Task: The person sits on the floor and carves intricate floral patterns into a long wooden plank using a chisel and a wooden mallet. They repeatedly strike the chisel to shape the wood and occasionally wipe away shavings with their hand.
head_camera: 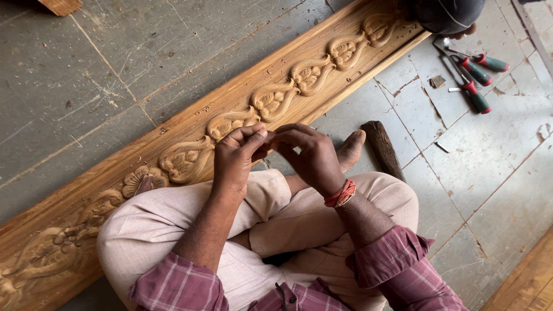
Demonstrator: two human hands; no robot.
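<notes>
I sit cross-legged on the floor beside a long wooden plank point(173, 124) carved with a running leaf and flower pattern. My left hand point(235, 158) and my right hand point(308, 154) meet above my knee, fingertips pinched together near the carving. Whatever lies between the fingertips is too small to make out. A red thread band circles my right wrist. My bare foot point(351, 148) rests against the plank's edge.
A dark wooden mallet point(383, 151) lies on the stone floor by my foot. Three chisels with red and green handles point(475, 72) lie at the upper right. Another person's dark-clad shape point(446, 14) sits at the plank's far end. A wooden board edge point(527, 282) shows at the lower right.
</notes>
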